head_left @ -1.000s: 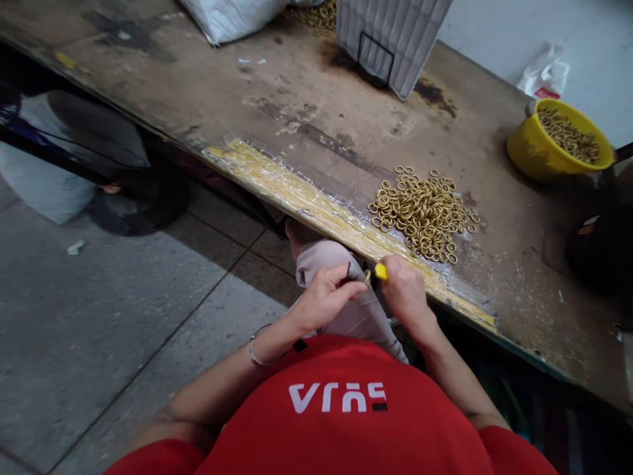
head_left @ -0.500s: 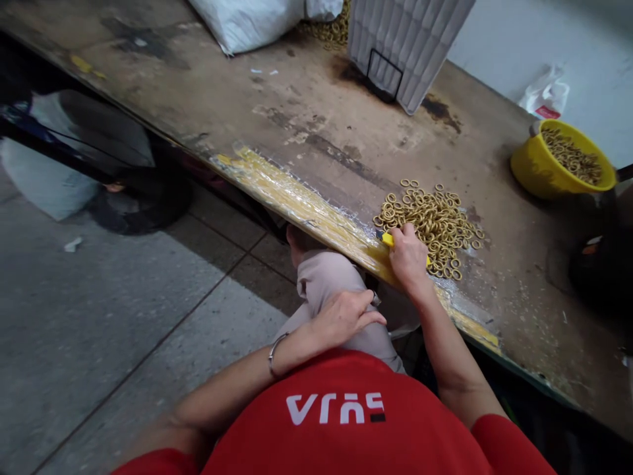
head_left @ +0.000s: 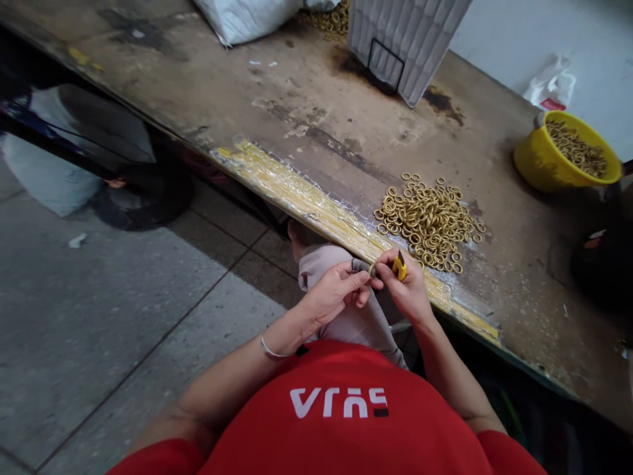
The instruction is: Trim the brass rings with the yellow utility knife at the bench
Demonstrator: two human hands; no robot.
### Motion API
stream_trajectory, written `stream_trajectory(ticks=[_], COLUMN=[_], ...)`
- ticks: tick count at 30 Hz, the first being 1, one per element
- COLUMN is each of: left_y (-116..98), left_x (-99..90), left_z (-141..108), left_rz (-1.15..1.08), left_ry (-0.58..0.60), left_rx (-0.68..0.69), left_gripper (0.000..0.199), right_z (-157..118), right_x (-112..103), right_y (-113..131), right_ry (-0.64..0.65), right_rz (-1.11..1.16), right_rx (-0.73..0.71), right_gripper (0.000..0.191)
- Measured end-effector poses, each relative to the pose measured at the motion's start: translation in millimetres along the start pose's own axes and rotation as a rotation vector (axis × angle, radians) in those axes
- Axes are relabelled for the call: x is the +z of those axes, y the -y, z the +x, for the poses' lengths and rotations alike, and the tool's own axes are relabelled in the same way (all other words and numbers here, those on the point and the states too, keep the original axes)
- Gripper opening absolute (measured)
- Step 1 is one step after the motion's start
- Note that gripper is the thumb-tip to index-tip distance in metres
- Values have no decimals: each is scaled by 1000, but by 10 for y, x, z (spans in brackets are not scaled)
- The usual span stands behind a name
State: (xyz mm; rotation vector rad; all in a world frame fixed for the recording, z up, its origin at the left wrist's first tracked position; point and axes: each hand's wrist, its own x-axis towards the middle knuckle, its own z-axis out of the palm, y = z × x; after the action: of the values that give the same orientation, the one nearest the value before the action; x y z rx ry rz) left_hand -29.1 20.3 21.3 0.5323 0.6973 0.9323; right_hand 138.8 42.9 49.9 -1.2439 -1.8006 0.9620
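My left hand (head_left: 339,290) and my right hand (head_left: 408,290) meet above my lap, just off the table's front edge. Between their fingertips is a brass-coloured ring (head_left: 372,269), pinched from both sides. A grey wrap (head_left: 360,265) covers a fingertip of the left hand. Tucked in the right hand is a yellow utility knife (head_left: 399,266), its dark blade pointing up and away from me. Beyond the hands, a pile of similar rings (head_left: 430,221) lies on the table.
Yellow tape under clear film (head_left: 297,191) covers the table edge. A yellow bucket (head_left: 548,165) of rings stands at the right. Farther back are a grey ribbed panel (head_left: 395,39) with a black wire frame and a white sack (head_left: 247,20).
My right hand has drawn back from the pile towards me, with the knife still in it. My left hand has risen from my lap to meet it, and a ring now shows between them.
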Motion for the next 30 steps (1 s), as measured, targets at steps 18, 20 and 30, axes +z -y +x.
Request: stream_trajectory(ticks=[18, 20, 30], left_y=[-141, -175, 248], left_x=[87, 130, -29], left_z=[-293, -354, -128], left_rz=[736, 779, 1177], left_ry=[78, 207, 111], left_rx=[376, 381, 334], left_gripper=[16, 16, 16], right_z=[-177, -83, 690], right_x=[-96, -183, 89], right_y=[-78, -167, -275], right_ry=[231, 186, 151], right_rz=[-931, -1036, -1098], right_rx=[118, 261, 165], right_gripper=[25, 27, 22])
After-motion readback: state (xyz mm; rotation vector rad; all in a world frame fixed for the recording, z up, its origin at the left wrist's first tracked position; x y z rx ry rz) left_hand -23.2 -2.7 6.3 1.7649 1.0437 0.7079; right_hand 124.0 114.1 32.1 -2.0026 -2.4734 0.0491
